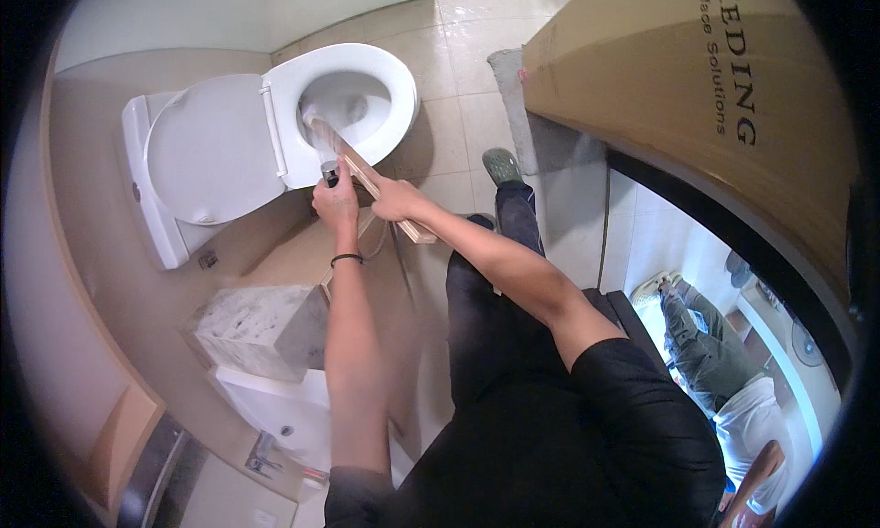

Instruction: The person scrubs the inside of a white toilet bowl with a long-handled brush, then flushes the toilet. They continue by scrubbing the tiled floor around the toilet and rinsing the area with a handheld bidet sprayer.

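Observation:
A white toilet (403, 97) stands at the far side, its seat down and its lid (215, 152) raised against the tank. My left hand (337, 201) is closed around a handheld bidet sprayer with a silver head (330, 170), beside the bowl's near rim. Whitish water seems to come from it onto the far end of a long, flat wooden strip (356, 161). That end reaches over the bowl. My right hand (399, 201) grips the strip's nearer part, with its squared end sticking out beyond the fingers. Beneath my hands a thin hose (374, 239) is partly visible.
A grey marbled block (261, 317) and a white washbasin (275, 404) with a chrome tap (264, 455) stand left of my left forearm. A big cardboard box (642, 79) fills the upper right. Through an opening at lower right, another person (724, 354) is visible.

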### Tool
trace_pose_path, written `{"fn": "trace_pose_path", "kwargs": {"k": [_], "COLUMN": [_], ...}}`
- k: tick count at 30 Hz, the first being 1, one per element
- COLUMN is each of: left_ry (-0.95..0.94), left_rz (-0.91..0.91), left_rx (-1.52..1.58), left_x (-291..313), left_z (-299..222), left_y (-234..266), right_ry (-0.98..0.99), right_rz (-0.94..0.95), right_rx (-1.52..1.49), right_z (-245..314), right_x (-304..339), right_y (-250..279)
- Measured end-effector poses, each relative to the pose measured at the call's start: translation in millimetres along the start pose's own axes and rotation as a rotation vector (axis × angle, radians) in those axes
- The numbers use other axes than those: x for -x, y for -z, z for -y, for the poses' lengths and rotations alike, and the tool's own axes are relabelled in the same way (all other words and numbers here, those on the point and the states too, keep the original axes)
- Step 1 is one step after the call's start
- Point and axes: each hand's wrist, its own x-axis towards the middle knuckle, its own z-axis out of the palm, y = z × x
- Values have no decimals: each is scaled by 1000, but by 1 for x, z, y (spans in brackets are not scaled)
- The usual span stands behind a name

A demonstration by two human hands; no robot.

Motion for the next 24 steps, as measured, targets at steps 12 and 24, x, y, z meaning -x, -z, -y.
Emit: {"fn": "trace_pose_path", "kwargs": {"k": [12,24], "left_ry": [15,-2], "left_rz": [24,100], "left_rx": [156,320], "left_x": [5,65], "left_z": [-2,36], "left_y": [8,51], "right_ry": [-64,-255], "right_rz": [-258,-27], "right_rx": [-64,738], "right_z": [13,71], "right_x": [22,69], "right_y": [35,131]}}
